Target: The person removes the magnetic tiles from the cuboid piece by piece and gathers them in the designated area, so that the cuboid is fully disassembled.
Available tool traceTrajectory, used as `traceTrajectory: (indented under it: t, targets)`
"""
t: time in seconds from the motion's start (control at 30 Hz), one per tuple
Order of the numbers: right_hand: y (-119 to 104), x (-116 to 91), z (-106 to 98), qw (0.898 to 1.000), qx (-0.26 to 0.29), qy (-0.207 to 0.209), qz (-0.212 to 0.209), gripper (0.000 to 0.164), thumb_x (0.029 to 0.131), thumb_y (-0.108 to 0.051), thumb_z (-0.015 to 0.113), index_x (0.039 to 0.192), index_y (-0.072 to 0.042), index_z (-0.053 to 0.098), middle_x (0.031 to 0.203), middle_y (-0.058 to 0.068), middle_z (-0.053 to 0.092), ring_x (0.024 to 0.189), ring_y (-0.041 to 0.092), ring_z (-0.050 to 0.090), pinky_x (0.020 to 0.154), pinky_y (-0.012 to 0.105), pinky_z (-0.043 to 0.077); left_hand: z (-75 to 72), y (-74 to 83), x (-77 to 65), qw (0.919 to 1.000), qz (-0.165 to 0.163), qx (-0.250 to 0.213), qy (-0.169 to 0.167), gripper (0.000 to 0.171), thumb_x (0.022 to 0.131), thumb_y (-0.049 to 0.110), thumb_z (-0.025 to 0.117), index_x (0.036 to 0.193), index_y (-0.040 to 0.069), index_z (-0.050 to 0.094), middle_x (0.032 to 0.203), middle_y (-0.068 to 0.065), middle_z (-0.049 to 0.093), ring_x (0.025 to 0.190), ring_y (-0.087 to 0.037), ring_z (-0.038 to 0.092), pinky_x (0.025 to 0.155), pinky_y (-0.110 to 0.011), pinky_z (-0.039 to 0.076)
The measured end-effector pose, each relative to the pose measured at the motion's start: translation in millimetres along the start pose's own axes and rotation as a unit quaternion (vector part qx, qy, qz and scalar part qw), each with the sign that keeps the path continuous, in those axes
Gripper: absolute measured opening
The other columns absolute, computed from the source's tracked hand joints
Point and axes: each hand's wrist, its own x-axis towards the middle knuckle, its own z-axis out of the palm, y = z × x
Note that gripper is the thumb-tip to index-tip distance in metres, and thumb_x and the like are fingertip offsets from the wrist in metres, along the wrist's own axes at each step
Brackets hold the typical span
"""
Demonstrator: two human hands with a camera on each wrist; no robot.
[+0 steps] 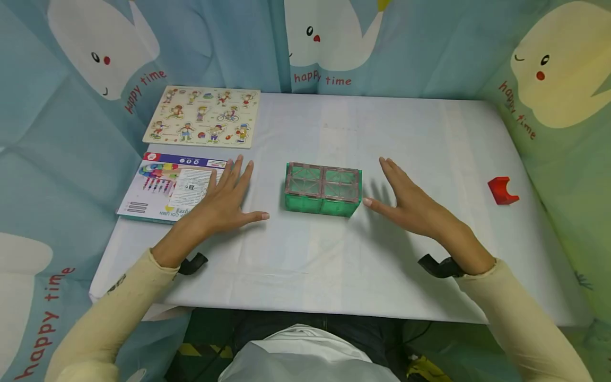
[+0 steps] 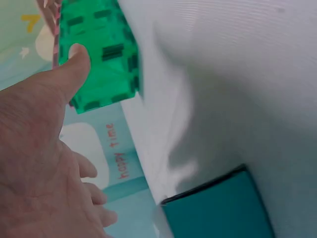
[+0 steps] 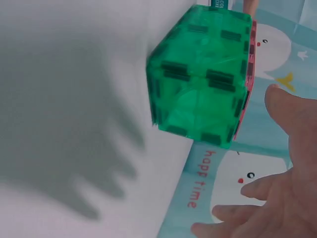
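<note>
A box built of translucent green magnetic tiles (image 1: 323, 206), topped with pinkish-framed tiles (image 1: 322, 181), stands in the middle of the white table. To its left, my left hand (image 1: 224, 204) is held with fingers spread, partly over a printed box. On the other side, my right hand (image 1: 412, 207) has its fingers straight and its thumb close to the tile box's right end. Both hands hold nothing. In the right wrist view the green tile box (image 3: 200, 79) lies apart from the thumb. The left wrist view shows the thumb overlapping the tile box (image 2: 106, 74) in sight.
A printed box (image 1: 162, 185) lies at the table's left edge, with a wooden picture puzzle board (image 1: 202, 116) behind it. A red block with a curved notch (image 1: 502, 191) is near the right edge. Printed curtains (image 1: 420, 48) surround the white table (image 1: 305, 265).
</note>
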Motion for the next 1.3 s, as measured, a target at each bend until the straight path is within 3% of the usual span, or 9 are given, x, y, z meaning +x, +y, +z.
traceTrajectory:
  t: [0.37,0.6,0.73,1.0,1.17,1.3]
  targets:
    - [-19,18,8,0.998,-0.001,0.025,-0.053,0.102,0.096,-0.052,0.076,0.171,-0.018,0.016,0.171,0.016,0.021,0.157,0.038,0.027,0.121,0.064,0.032,-10.1,10.8,12.9,0.9973,0.045,-0.057,-0.010,0.122,0.091,0.066,0.074,0.171,0.014,-0.003,0.177,-0.009,-0.012,0.165,-0.034,-0.005,0.128,-0.064,-0.005]
    - [-26,32,14,0.997,-0.020,0.017,-0.070,0.094,0.094,-0.042,0.082,0.165,-0.005,0.032,0.163,0.017,0.031,0.150,0.039,0.032,0.118,0.061,0.037,-12.0,23.0,23.5,0.9924,0.080,-0.092,-0.017,0.112,0.096,0.061,0.071,0.171,0.019,0.001,0.179,-0.004,-0.001,0.165,-0.025,0.006,0.132,-0.052,0.015]
    - [-29,35,13,0.997,-0.030,0.016,-0.071,0.089,0.094,-0.036,0.083,0.162,-0.003,0.038,0.156,0.019,0.035,0.142,0.039,0.035,0.112,0.061,0.040,-13.8,30.8,30.2,0.9884,0.103,-0.110,-0.020,0.105,0.099,0.056,0.070,0.172,0.017,0.005,0.179,-0.006,0.006,0.164,-0.024,0.010,0.131,-0.049,0.020]
    - [-32,40,7,0.998,-0.039,-0.002,-0.053,0.086,0.092,-0.037,0.085,0.160,-0.004,0.044,0.153,0.019,0.037,0.137,0.039,0.036,0.110,0.061,0.039,-14.7,41.6,39.1,0.9868,0.126,-0.099,-0.026,0.094,0.101,0.051,0.068,0.172,0.022,0.014,0.179,-0.004,0.009,0.163,-0.028,0.018,0.128,-0.054,0.028]
    - [-33,42,5,0.998,-0.041,-0.007,-0.053,0.083,0.091,-0.037,0.086,0.157,-0.006,0.047,0.150,0.019,0.039,0.134,0.038,0.036,0.108,0.060,0.039,-12.9,43.9,42.7,0.9864,0.139,-0.085,-0.023,0.088,0.103,0.048,0.066,0.171,0.016,0.020,0.178,-0.007,0.014,0.162,-0.029,0.022,0.127,-0.054,0.028]
    - [-32,42,4,0.998,-0.039,-0.006,-0.057,0.081,0.090,-0.039,0.087,0.154,-0.006,0.050,0.147,0.018,0.041,0.131,0.038,0.038,0.112,0.060,0.033,-13.0,45.2,44.1,0.9859,0.143,-0.082,-0.027,0.087,0.104,0.047,0.065,0.170,0.015,0.021,0.177,-0.008,0.016,0.162,-0.029,0.023,0.127,-0.052,0.029]
